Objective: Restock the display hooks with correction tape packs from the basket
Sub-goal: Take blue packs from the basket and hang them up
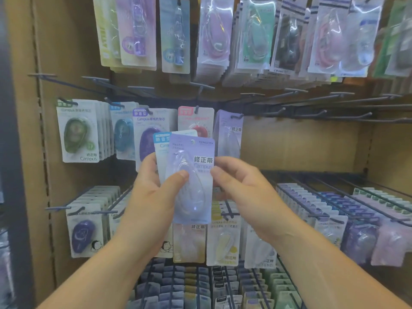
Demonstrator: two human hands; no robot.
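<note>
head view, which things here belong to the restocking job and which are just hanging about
Job in hand:
- lilac pack, held by left hand and right hand
- blue-topped pack behind it
- bare hooks

Just there:
- green pack
- top-row packs
- lower-row packs

Tan back panel (301, 141) — dark upright (13, 152)

Two hands (153, 197) (247, 195), one lilac front pack (196, 152)
</note>
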